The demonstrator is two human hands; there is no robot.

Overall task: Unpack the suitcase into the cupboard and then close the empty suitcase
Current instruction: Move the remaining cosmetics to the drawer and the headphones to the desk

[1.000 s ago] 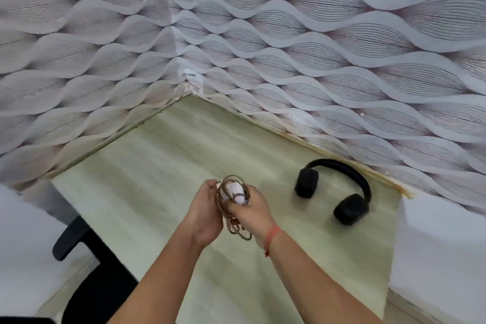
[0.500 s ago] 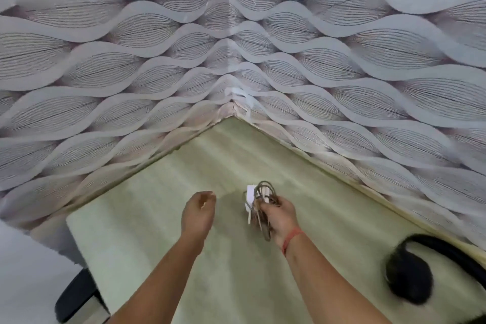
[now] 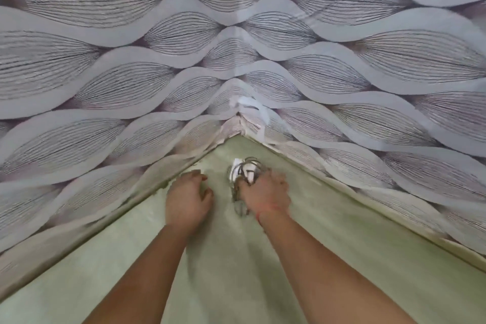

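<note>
1. Head view looks down into a corner where two walls papered in a wavy leaf pattern (image 3: 131, 81) meet a pale green wood-grain shelf (image 3: 236, 271); I judge this to be the inside of the cupboard, though no doors or frame show.
2. Right hand (image 3: 265, 192) is curled around a coiled cable with a white charger plug (image 3: 244, 171), the loops sticking out past the knuckles toward the corner. The bundle sits low, near the shelf surface and close to the back corner; motion blur hides whether it touches down.
3. Left hand (image 3: 188, 200) is empty, fingers loosely bent, hovering just beside the bundle without touching it. A red band circles the right wrist (image 3: 265, 212).
4. Suitcase is not in view, so how much remains to unpack cannot be told.
5. Risks from here, as I judge them:
   - The coil looks unbound, so on release it could spring open and sprawl across the shelf, taking room needed for other items.
   - A loop could snag on the withdrawing fingers and drag the plug back out.
   - Torn wallpaper (image 3: 252, 113) hangs at the corner seam; pushing the bundle hard into it could catch and rip it further.
   - The plug's weight could tip the coil over if it is set down on its edge.
</note>
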